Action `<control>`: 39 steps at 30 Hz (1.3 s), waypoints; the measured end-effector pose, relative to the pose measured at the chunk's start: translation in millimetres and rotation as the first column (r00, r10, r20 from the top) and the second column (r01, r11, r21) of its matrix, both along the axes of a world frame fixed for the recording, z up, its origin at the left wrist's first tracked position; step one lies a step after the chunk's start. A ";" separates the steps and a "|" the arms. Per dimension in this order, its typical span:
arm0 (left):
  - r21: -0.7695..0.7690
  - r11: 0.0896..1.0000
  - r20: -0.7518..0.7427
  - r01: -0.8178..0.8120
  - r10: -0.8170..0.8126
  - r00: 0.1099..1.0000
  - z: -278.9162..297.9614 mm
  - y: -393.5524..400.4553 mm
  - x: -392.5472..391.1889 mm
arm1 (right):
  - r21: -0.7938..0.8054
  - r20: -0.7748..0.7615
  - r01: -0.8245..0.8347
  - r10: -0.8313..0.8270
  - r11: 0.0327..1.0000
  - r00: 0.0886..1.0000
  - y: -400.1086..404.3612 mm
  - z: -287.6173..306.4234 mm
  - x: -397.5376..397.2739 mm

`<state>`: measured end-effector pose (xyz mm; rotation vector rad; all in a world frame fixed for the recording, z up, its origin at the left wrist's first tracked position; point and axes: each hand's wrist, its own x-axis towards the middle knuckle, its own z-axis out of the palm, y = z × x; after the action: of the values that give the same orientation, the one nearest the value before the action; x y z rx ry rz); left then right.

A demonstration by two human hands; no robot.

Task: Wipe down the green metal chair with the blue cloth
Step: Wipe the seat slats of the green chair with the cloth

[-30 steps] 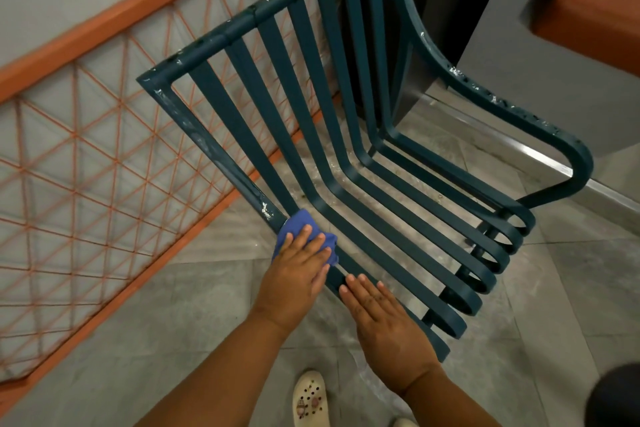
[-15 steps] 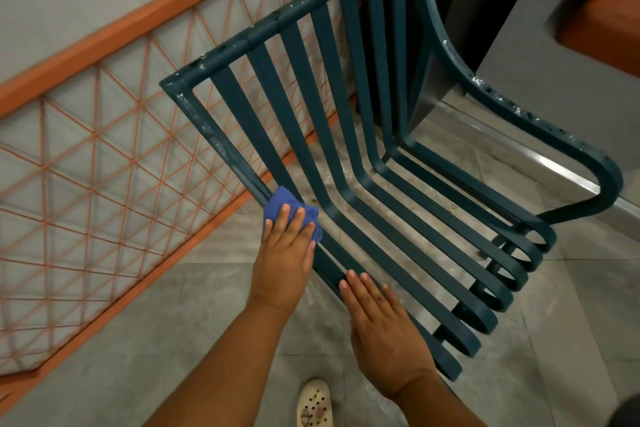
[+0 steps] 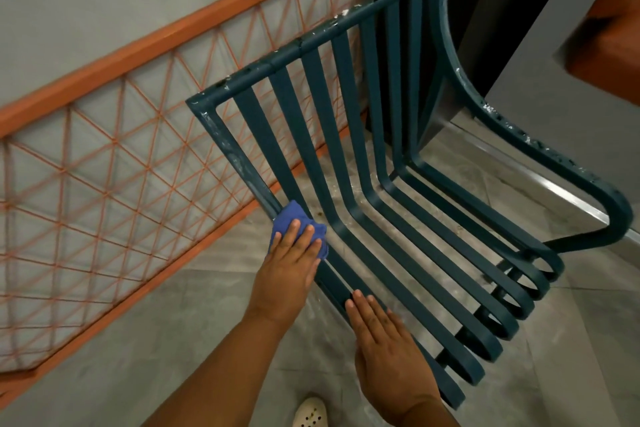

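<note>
The chair (image 3: 363, 163) is dark green with white chips; the cloth (image 3: 294, 222) under the fingers (image 3: 294, 229) is blue; the railing (image 3: 114, 156) is orange.

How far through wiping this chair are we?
Early, by the look of it. In hand: the left hand presses the blue cloth on the chair's left frame bar; the right hand lies flat on the seat edge. Left: white specks on the top rail and right armrest.

The bunched blue cloth (image 3: 298, 229) lies pressed against the green slatted metal chair's (image 3: 398, 204) left frame bar.
</note>
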<state>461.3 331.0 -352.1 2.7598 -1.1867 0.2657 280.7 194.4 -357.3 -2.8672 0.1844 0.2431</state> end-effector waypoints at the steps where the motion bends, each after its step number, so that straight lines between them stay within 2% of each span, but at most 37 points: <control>1: -0.005 0.999 -0.005 -0.037 0.037 0.999 1.8 1.3 4.0 | 0.003 0.005 0.001 -0.001 1.000 1.000 0.1 -0.4 0.3; 4: -0.037 0.986 0.016 -0.161 0.162 0.987 4.6 -9.8 2.7 | 0.022 0.029 0.006 -0.006 1.000 1.000 1.2 -2.1 -0.5; 6: -0.010 0.993 0.029 -0.122 0.122 0.992 1.1 -16.2 -5.1 | 0.028 0.042 0.002 -0.003 1.000 0.999 1.0 -2.8 -0.5; 8: 0.031 0.999 0.037 -0.015 0.014 0.999 -3.1 -11.8 -11.4 | 0.024 0.046 0.003 -0.004 1.000 0.999 1.2 -3.1 -0.6; 10: -0.009 0.997 0.056 0.071 -0.071 0.996 -2.5 -2.2 -10.3 | 0.028 0.082 0.008 -0.010 1.000 0.997 2.0 -3.7 -0.6; 12: -0.033 0.997 0.048 0.064 -0.062 0.997 0.7 1.0 -2.7 | 0.049 0.095 0.014 -0.019 0.999 0.995 2.4 -4.1 0.4; 16: -0.013 0.997 0.012 -0.080 0.080 0.997 2.8 -11.3 -6.5 | 0.042 0.105 0.036 -0.040 0.998 0.994 2.3 -4.6 1.6; 18: 0.029 0.999 0.012 -0.045 0.045 0.999 -0.6 -12.8 -15.0 | 0.029 0.103 0.043 -0.046 0.999 0.994 2.9 -4.1 1.2; 21: -0.026 0.998 0.041 0.064 -0.063 0.997 0.0 -5.2 -13.4 | 0.022 0.108 0.042 -0.044 0.999 0.993 3.9 -2.5 0.9; 27: -0.129 0.976 -0.039 -0.178 0.175 0.984 0.3 -18.3 -16.7 | 0.040 0.102 0.054 -0.058 0.998 0.993 3.7 -3.5 2.8; 29: -0.119 0.989 -0.013 -0.093 0.092 0.996 -5.1 -17.2 -24.6 | 0.033 0.094 0.058 -0.061 0.998 0.994 3.7 -1.2 2.9; 32: -0.111 0.983 0.012 0.143 -0.143 0.990 -8.1 1.6 -27.4 | 0.031 0.099 0.030 -0.033 0.999 0.995 4.1 -0.3 1.5; 34: -0.177 0.967 -0.022 0.181 -0.187 0.982 -6.0 12.1 -18.4 | 0.035 0.113 0.014 -0.018 0.999 0.993 4.6 -2.9 1.4; 37: -0.307 0.950 -0.099 0.062 -0.097 0.990 0.8 8.7 -17.1 | 0.062 0.113 0.025 -0.032 0.998 0.993 3.9 -3.5 1.6; 39: -0.387 0.912 -0.161 -0.135 0.077 0.984 6.3 -6.5 -28.7 | 0.068 0.125 0.029 -0.037 0.997 0.991 3.3 -4.9 1.7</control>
<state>432.7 324.5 -345.8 2.4410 -0.8389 0.2788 282.4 197.7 -362.2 -2.8001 0.1951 0.0602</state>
